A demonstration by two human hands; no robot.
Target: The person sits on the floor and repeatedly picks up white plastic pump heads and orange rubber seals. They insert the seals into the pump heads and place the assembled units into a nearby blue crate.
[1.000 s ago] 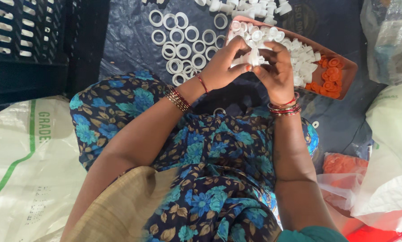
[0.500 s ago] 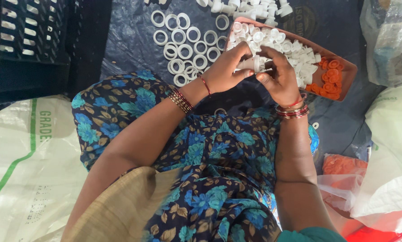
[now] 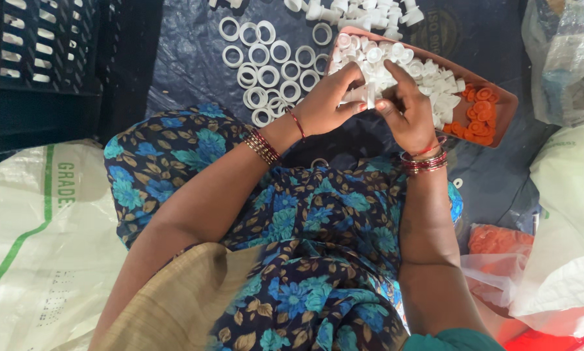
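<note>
A small white plastic fitting [image 3: 368,95] is pinched between the left hand [image 3: 328,104] and right hand [image 3: 406,110]. It is best kept squarely aligned over the reddish-brown tray [image 3: 508,101].

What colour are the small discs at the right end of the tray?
Orange discs, clearest in the head view.

The white piece [image 3: 369,95] between the two hands is mostly covered by fingers [image 3: 344,77], so its shape cannot be told. The tray [image 3: 508,104] has its near side hidden behind the right hand [image 3: 409,114]. The crate [image 3: 38,58] is cut off by the top and left edges, the clear bag [image 3: 562,58] by the right edge. The white fittings [image 3: 357,10] at the top run out of view.
</note>
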